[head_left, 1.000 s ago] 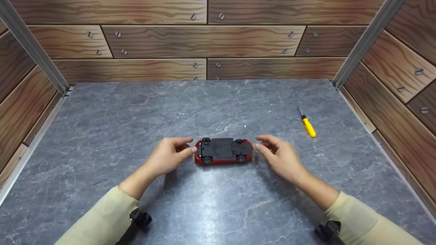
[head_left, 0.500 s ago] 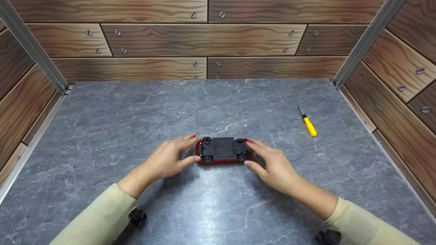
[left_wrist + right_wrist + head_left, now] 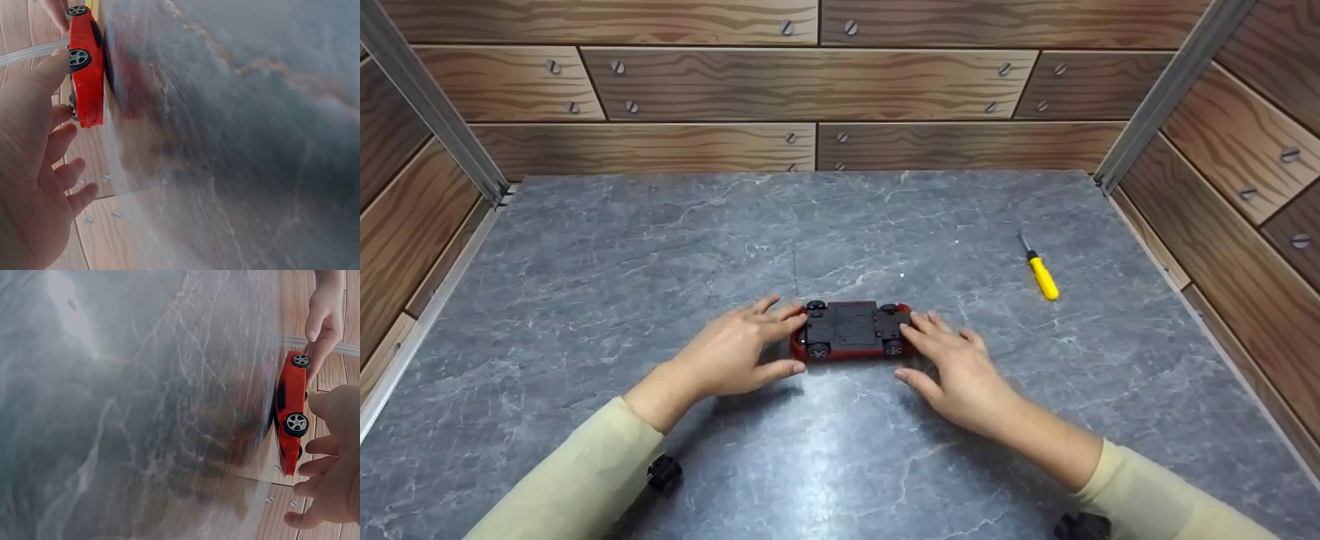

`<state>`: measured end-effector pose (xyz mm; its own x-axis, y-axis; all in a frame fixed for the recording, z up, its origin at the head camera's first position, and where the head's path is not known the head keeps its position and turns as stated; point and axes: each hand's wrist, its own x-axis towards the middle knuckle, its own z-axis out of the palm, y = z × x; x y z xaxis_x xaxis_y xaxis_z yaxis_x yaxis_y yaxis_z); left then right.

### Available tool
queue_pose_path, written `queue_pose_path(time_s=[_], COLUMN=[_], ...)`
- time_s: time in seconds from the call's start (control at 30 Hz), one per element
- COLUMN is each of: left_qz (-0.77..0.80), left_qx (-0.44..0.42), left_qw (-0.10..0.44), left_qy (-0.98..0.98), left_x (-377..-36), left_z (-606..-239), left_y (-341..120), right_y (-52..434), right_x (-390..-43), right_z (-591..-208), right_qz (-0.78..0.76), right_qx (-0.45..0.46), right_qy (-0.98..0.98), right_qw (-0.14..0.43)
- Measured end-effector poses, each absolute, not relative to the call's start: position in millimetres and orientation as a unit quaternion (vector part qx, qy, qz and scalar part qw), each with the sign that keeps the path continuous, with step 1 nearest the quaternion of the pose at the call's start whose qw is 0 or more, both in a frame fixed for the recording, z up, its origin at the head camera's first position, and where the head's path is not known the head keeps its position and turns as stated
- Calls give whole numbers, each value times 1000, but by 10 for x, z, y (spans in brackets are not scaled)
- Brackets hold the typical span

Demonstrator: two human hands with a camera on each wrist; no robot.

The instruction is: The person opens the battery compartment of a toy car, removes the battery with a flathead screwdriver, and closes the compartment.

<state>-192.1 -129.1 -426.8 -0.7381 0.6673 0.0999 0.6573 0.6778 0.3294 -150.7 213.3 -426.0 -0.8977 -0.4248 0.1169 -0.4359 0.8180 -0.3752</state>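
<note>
A red toy car [image 3: 851,326] lies upside down on the table, its black underside and wheels facing up. My left hand [image 3: 731,349] is at the car's left end, spread, with fingertips over the edge of the underside and the thumb near its front side. At the opposite end my right hand [image 3: 964,375] reaches its straight fingers onto the underside, thumb held apart. Both wrist views show the car's red side, as in the left wrist view of the toy car [image 3: 90,67]. Neither hand curls round it. Part of each end is covered by fingers.
A screwdriver [image 3: 1042,277] with a yellow handle lies to the right, beyond the right hand. Wood-patterned panels [image 3: 810,82] wall the grey marbled table [image 3: 660,232] at the back and sides. A small white speck [image 3: 901,275] lies behind the car.
Both hands, earlier at the car's ends with thumbs close to it, have moved inward over the ends and spread their fingers onto the underside. The car stays in about the same place.
</note>
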Motion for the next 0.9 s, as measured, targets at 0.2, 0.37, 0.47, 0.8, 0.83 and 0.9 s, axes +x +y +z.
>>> queue_pose_path(time_s=[0.2,0.37,0.47,0.8,0.83,0.9], left_qz=[162,164,166,142,140,140], left_qx=[361,365,373,393,396,404], left_qw=[18,11,3,-13,-15,-16], left_qy=[918,916,913,909,908,904], left_x=[-1889,-1841,-1789,-1612,-1600,-1576], left_z=[-4274,-4290,-4299,-4343,-4347,-4354], left_y=[-1283,-1265,-1262,-1226,-1219,-1203], right_y=[2118,2125,2131,2133,2135,2139], right_x=[-1530,-1599,-1667,-1924,-1947,-1996], right_z=[-4251,-4232,-4219,-4205,-4206,-4208], right_qz=[177,176,178,185,187,190], right_qx=[224,221,217,211,210,212], right_qy=[-958,-959,-960,-960,-959,-959], right_qw=[19,20,15,-17,-20,-20])
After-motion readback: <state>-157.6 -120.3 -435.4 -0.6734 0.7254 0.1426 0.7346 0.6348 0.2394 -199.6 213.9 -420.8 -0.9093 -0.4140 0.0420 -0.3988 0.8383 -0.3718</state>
